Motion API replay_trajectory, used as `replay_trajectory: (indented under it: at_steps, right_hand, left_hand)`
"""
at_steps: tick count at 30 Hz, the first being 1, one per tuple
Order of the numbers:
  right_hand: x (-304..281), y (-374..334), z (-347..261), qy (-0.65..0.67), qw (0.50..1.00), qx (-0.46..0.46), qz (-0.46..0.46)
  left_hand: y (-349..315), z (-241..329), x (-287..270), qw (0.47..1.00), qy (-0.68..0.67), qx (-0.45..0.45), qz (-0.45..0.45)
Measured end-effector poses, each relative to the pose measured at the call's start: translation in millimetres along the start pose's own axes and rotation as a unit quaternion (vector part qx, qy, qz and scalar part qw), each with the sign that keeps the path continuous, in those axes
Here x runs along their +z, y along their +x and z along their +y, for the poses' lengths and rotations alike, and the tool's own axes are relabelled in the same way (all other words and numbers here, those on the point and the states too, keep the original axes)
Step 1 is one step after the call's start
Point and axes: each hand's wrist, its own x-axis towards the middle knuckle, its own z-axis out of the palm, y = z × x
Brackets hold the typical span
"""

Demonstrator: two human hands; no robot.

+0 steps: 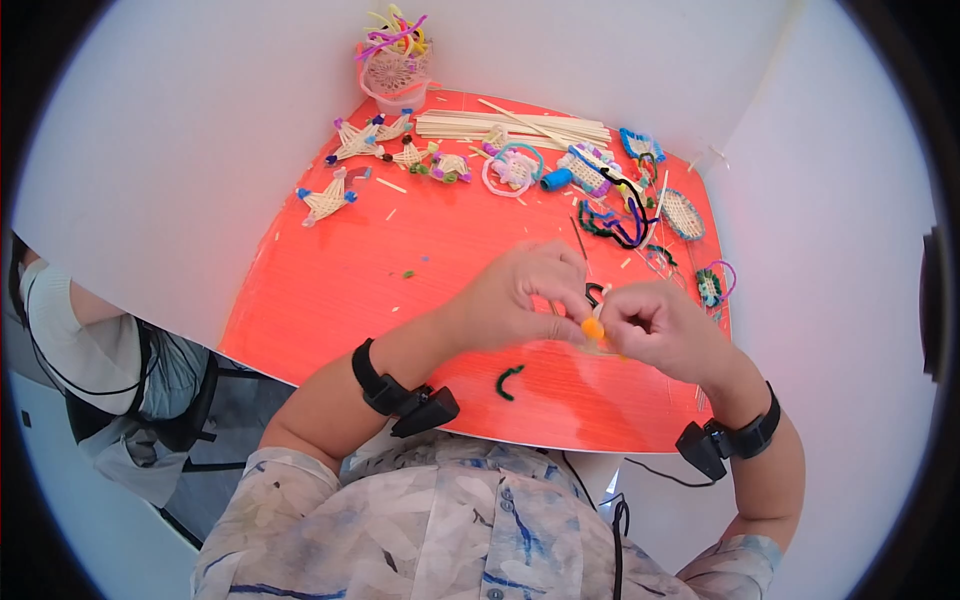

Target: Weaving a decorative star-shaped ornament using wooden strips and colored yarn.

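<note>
Close together over the near right part of the red table, both my hands pinch at a small orange piece (pixel 592 329) that looks fuzzy. My left hand (pixel 530 297) has its thumb and forefinger closed at the left side of it. The curled fingers of my right hand (pixel 658 325) are closed at its right side, on a pale thin end that is mostly hidden. Just behind the fingers shows a black loop (pixel 593 293), perhaps a scissors handle. A short dark green pipe cleaner (pixel 509 383) lies nearer to me on the table.
Woven star shapes (pixel 328 198) with coloured ends lie at the far left of the table (pixel 330 290). Pale flat strips (pixel 510 127) are piled at the back beside a pink basket (pixel 395 78) of pipe cleaners. More woven pieces (pixel 683 214) line the right. Another person's sleeve (pixel 95 350) shows left.
</note>
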Motion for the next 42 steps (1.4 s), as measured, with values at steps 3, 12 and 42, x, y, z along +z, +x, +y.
replay_trajectory:
  at_steps: [3,12,42]
  right_hand:
    - [5,2,9,0.109,0.973,0.165,-0.120]
    - [2,-12,-5,0.028,0.994,0.065,0.088]
    - [6,-8,-4,0.092,0.986,0.036,0.131]
  left_hand:
    - [-1,8,7,0.966,0.225,0.127,-0.028]
    - [-1,-14,1,0.994,-0.007,-0.094,0.046]
    - [-2,-18,4,0.985,-0.152,-0.063,0.044]
